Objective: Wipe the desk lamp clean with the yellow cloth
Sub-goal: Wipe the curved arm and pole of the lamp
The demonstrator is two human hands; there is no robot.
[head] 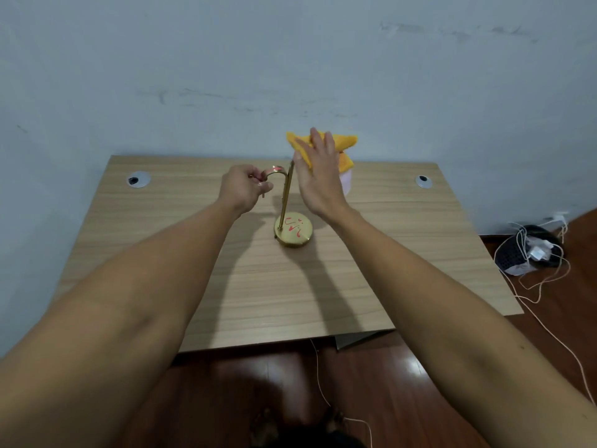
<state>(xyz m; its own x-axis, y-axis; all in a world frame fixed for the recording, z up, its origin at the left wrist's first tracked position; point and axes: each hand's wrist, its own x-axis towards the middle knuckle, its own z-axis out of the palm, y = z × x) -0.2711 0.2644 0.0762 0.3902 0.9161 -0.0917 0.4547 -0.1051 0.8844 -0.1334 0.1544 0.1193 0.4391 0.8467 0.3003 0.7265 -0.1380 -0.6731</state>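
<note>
A brass desk lamp (293, 229) stands mid-table on a round base marked with red scribbles; its thin stem rises and curves left into a hook. My left hand (244, 188) is closed around the curved end of that hook. A yellow cloth (344, 145) is draped over the top of the pale pink lampshade (346, 184) behind the stem. My right hand (318, 171) lies flat on the cloth with fingers spread, pressing it against the shade, which is mostly hidden.
The wooden table (258, 286) has two round cable grommets (138, 179) (423, 181) near the back corners, against a pale blue wall. On the floor at right lie a dark basket (526, 250) and white cables. A thin cord runs down the floor in front.
</note>
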